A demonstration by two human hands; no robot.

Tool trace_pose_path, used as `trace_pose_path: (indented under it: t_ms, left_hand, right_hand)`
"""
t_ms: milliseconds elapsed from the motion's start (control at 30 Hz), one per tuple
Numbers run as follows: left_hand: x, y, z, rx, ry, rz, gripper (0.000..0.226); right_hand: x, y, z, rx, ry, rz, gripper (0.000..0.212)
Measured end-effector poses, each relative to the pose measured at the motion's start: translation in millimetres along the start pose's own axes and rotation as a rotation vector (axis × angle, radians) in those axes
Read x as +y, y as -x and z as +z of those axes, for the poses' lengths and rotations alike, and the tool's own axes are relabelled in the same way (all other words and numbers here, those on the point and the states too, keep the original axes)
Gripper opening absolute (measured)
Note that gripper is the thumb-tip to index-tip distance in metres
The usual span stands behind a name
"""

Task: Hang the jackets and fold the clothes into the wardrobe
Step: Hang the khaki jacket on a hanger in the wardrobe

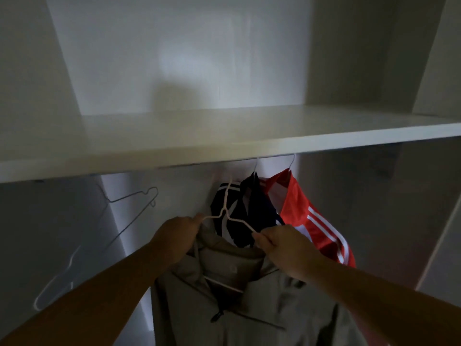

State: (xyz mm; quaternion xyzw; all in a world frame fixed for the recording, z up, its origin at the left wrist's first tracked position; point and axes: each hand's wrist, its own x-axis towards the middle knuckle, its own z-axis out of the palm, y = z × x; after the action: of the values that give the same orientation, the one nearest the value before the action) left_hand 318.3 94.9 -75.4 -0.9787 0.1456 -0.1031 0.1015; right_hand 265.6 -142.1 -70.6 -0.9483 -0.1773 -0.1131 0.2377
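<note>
Left hand (180, 232) and right hand (277, 243) pinch the hanger (225, 213) by its shoulders, beige jacket (224, 310) draped below. Just beyond hang navy jacket (253, 208) and red jacket (313, 216); shelf (224, 146) overhead, bare hangers (134, 199) leftward.

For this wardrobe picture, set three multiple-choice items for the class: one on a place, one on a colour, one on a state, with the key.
1. Where does the red jacket hang, relative to the navy jacket?
A. To its left
B. To its right
C. On the floor

2. What colour is the held jacket on the white hanger?
A. Beige
B. Green
C. Black

3. What are the left hand and right hand doing?
A. Both grip the white hanger
B. Both are open, holding nothing
C. One hangs idle

Key: 1 B, the red cloth sits right of the navy; 2 A, its cloth is beige; 3 A, fingers curl on each hanger arm.
</note>
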Motion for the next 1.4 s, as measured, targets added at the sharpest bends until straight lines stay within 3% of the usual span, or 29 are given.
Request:
trace_pose_path:
  t_ms: [100, 267, 400, 667, 767, 867, 933, 1067, 1167, 1300, 1400]
  left_hand:
    - [-1.3, -24.3, 6.4, 0.049, 0.036, -0.090, 0.033]
    - [-10.2, -61.6, -11.9, 0.181, 0.054, -0.202, 0.046]
    - [-14.0, -79.5, -14.6, 0.203, 0.105, -0.284, 0.032]
    - [8.1, -98.5, 34.1, 0.140, 0.716, -0.391, 0.033]
    - [6.6, -107.2, 34.3, 0.124, 0.836, -0.378, 0.031]
    - [4.8, -110.1, 36.7, 0.146, 0.874, -0.364, 0.036]
    - [10.3, -107.7, 34.9, 0.142, 0.931, -0.326, 0.050]
    - [18.9, -112.3, 31.8, 0.120, 1.066, -0.395, 0.076]
    - [17.1, -117.7, 31.5, 0.128, 1.124, -0.436, 0.078]
    - [17.6, -121.1, 33.7, 0.163, 1.179, -0.499, 0.062]
    - [19.2, -118.4, 32.3, 0.145, 1.119, -0.510, 0.066]
  right_hand:
    - [5.9, -22.7, 3.8, 0.020, -0.001, -0.029, 0.049]
    - [6.0, -62.5, -14.2, 0.057, -0.009, -0.069, 0.046]
    - [3.6, -91.5, -13.7, 0.041, 0.034, -0.047, 0.050]
    - [12.3, -95.6, 38.1, 0.016, 0.031, 0.014, 0.048]
    - [13.0, -94.1, 31.4, -0.055, 0.040, -0.004, 0.048]
    - [31.6, -89.0, 21.0, 0.156, 0.103, 0.018, 0.035]
    - [43.7, -87.6, 17.6, 0.250, 0.123, 0.129, 0.027]
    - [57.3, -95.3, 15.5, -0.099, -0.119, 0.409, 0.033]
    - [70.3, -92.4, 13.8, -0.226, -0.115, 0.420, 0.030]
    - [78.9, -79.6, 2.8, -0.126, 0.385, 0.393, 0.028]
    - [65.4, -63.2, 3.6, 0.164, 0.409, 0.242, 0.038]
